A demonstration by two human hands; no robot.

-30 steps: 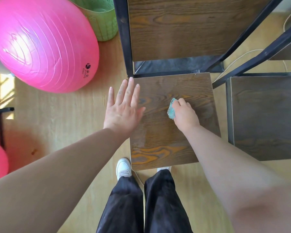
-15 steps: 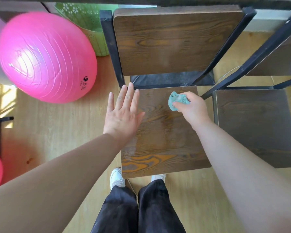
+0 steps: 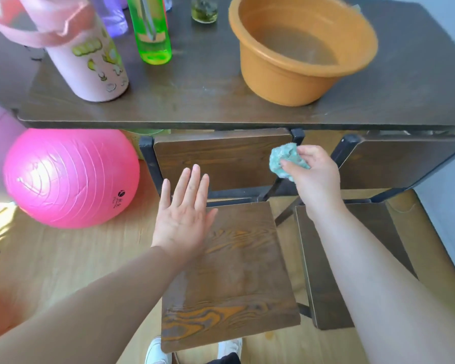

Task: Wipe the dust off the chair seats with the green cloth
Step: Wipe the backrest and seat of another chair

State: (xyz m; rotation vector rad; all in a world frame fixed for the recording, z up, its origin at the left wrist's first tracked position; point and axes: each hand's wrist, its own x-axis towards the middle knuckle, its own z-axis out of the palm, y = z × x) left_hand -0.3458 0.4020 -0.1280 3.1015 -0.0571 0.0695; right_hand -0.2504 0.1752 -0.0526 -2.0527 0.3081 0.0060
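Note:
Two dark wooden chairs stand side by side under a table edge. The left chair seat lies below me with a damp sheen. The right chair seat is partly hidden by my right forearm. My right hand pinches the crumpled green cloth, lifted in the air in front of the left chair's backrest. My left hand is flat with straight fingers over the left seat's back left corner.
A dark table carries an orange basin, a pink bottle, a green bottle and a small jar. A pink exercise ball sits on the wooden floor left of the chairs. My shoes show below the seat.
My right hand lifted the cloth off the left seat, up toward the backrest top. The view tilted up and now shows the table. My left hand stayed at the seat's corner.

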